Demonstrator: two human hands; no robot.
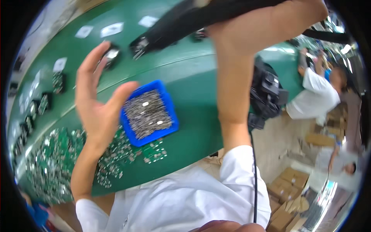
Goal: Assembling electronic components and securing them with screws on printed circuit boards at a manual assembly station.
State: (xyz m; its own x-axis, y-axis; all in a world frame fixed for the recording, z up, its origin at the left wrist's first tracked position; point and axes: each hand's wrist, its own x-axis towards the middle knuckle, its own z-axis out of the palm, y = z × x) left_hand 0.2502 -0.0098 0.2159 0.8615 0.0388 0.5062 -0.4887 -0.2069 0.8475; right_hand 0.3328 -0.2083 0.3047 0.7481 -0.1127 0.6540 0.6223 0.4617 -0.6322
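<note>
My left hand is raised over the green bench with thumb and fingers spread apart, holding nothing. A dark, shiny round-edged part shows just beyond its fingertips; I cannot tell whether they touch. Below the thumb stands a blue tray filled with many small thin metal pieces. My right hand is lifted high at the top edge, its fingers hidden. Across it runs a long black object with a metal end, blurred, its kind unclear. Whether the right hand grips it cannot be seen.
Green circuit boards are heaped at the left of the bench. Dark assembled parts line the far left, near white paper slips. A black bag-like bundle is at the right. Cardboard boxes and co-workers stand beyond.
</note>
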